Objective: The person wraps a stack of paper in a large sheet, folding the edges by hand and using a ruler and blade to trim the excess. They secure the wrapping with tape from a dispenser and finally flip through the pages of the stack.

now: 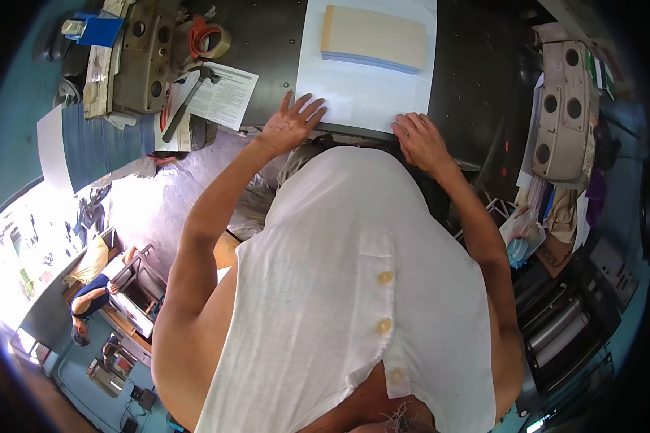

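Observation:
A white sheet of paper [361, 94] lies on the dark tabletop, its near edge along the table's front edge. On its far part rests a thick paper pad [375, 36] with a cream top, bluish layers on the near side and an orange strip at the left end. My left hand [294, 124] is at the sheet's near left corner, fingers spread and fingertips over the paper. At the near right corner is my right hand [421, 141], its fingers close together, slightly bent and resting on the sheet's edge. Neither hand grips anything that I can see.
To the left are a hammer [189, 102], a printed page [227, 97], a tape roll [211, 41] and a metal block with round holes [146, 54]. A similar holed block [567, 108] stands right. Another person [90, 299] is at the lower left, among equipment.

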The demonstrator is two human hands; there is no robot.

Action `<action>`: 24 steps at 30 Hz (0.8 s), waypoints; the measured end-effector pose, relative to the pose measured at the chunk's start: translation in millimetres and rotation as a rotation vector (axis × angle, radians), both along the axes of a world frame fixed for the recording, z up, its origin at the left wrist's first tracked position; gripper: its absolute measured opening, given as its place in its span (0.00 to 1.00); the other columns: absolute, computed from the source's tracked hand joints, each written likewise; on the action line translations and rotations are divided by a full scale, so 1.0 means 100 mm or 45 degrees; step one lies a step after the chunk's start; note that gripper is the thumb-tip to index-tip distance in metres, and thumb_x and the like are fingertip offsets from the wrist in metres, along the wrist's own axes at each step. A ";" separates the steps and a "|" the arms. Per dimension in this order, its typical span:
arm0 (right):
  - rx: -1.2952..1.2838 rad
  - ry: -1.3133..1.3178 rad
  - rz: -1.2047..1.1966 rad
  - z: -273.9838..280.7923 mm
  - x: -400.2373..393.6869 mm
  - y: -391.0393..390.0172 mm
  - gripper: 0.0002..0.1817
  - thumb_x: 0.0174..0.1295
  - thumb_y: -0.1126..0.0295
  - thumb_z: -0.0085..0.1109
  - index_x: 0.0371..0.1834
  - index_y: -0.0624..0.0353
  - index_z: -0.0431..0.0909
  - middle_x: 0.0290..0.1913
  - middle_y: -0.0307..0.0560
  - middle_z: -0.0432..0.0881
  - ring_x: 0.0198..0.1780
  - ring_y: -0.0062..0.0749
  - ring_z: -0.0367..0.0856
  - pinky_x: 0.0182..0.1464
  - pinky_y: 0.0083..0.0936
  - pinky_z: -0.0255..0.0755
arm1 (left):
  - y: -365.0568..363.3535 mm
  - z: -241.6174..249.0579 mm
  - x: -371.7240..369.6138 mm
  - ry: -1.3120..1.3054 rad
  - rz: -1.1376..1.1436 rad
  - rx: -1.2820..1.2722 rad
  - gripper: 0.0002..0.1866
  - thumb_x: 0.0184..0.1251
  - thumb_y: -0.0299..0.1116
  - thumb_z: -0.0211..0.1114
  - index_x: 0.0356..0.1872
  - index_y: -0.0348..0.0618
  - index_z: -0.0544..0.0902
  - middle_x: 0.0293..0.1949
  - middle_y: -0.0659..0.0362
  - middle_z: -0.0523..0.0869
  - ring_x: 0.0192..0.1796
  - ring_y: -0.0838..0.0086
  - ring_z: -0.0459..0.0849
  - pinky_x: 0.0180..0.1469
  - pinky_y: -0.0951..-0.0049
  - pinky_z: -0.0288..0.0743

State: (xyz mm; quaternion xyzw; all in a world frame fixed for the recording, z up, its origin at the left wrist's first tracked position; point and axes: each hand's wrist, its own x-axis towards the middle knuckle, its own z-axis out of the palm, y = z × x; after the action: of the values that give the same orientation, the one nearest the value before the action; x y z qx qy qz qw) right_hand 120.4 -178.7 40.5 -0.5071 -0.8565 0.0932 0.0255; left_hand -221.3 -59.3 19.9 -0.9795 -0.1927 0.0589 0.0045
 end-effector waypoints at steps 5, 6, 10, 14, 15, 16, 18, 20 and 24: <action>0.068 -0.124 0.070 -0.11 -0.05 0.04 0.27 0.49 0.72 0.69 0.56 0.57 0.76 0.56 0.45 0.77 0.59 0.40 0.75 0.62 0.40 0.73 | 0.03 -0.04 0.19 0.033 -0.103 0.076 0.34 0.67 0.38 0.64 0.75 0.48 0.67 0.73 0.57 0.70 0.72 0.57 0.69 0.74 0.35 0.58; 0.101 -0.131 0.071 -0.14 -0.03 0.06 0.27 0.49 0.71 0.70 0.56 0.57 0.76 0.56 0.46 0.77 0.58 0.40 0.75 0.61 0.40 0.74 | 0.02 -0.05 0.20 0.020 -0.104 0.066 0.35 0.66 0.38 0.64 0.75 0.48 0.67 0.73 0.57 0.70 0.71 0.57 0.70 0.73 0.35 0.59; 0.178 -0.076 0.009 -0.11 0.01 0.17 0.27 0.50 0.66 0.71 0.55 0.58 0.76 0.56 0.47 0.77 0.56 0.40 0.76 0.56 0.39 0.77 | 0.03 -0.12 0.24 -0.095 -0.014 0.065 0.36 0.63 0.37 0.67 0.74 0.49 0.68 0.69 0.57 0.74 0.67 0.59 0.74 0.70 0.34 0.63; 0.144 0.098 -0.073 -0.02 -0.06 0.17 0.26 0.53 0.59 0.71 0.53 0.59 0.76 0.56 0.47 0.77 0.54 0.41 0.77 0.55 0.39 0.77 | 0.12 -0.06 0.30 -0.151 0.085 0.048 0.32 0.61 0.34 0.68 0.68 0.47 0.72 0.62 0.57 0.80 0.60 0.61 0.81 0.68 0.37 0.66; 0.148 0.103 -0.076 -0.02 -0.06 0.17 0.26 0.54 0.59 0.71 0.53 0.59 0.77 0.55 0.48 0.78 0.54 0.41 0.77 0.55 0.39 0.77 | 0.15 -0.01 0.31 -0.157 0.123 0.002 0.30 0.61 0.33 0.68 0.67 0.47 0.74 0.61 0.57 0.81 0.59 0.62 0.82 0.68 0.38 0.67; 0.153 0.109 -0.078 -0.03 -0.06 0.17 0.25 0.54 0.59 0.71 0.52 0.59 0.77 0.55 0.48 0.78 0.54 0.42 0.77 0.54 0.39 0.77 | 0.18 0.00 0.29 -0.210 0.089 -0.029 0.27 0.60 0.31 0.67 0.63 0.47 0.76 0.59 0.58 0.82 0.57 0.62 0.84 0.66 0.42 0.70; 0.151 0.128 -0.081 -0.06 -0.06 0.17 0.25 0.55 0.59 0.71 0.52 0.60 0.77 0.55 0.49 0.78 0.54 0.43 0.78 0.54 0.40 0.77 | 0.30 0.00 0.22 -0.315 0.020 -0.089 0.20 0.60 0.29 0.66 0.56 0.46 0.81 0.54 0.58 0.85 0.54 0.64 0.86 0.63 0.50 0.76; 0.144 0.149 -0.085 -0.08 -0.05 0.18 0.25 0.54 0.59 0.72 0.52 0.60 0.77 0.55 0.49 0.79 0.53 0.44 0.78 0.54 0.40 0.77 | 0.35 -0.01 0.21 -0.334 0.181 -0.330 0.13 0.62 0.29 0.64 0.48 0.47 0.82 0.48 0.58 0.87 0.50 0.63 0.88 0.55 0.55 0.79; 0.131 0.223 -0.093 -0.11 -0.05 0.21 0.22 0.55 0.63 0.70 0.51 0.60 0.78 0.54 0.49 0.79 0.53 0.44 0.79 0.53 0.40 0.78 | 0.39 0.06 0.21 -0.415 0.286 -0.423 0.04 0.63 0.28 0.63 0.38 0.46 0.83 0.39 0.57 0.88 0.45 0.60 0.89 0.47 0.58 0.81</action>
State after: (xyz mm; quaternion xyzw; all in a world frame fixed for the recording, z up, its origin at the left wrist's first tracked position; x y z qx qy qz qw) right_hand 115.4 -157.5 29.7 -0.5260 -0.8355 0.0920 0.1296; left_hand -200.0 -19.8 26.1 -0.9357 -0.2863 -0.0687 -0.1943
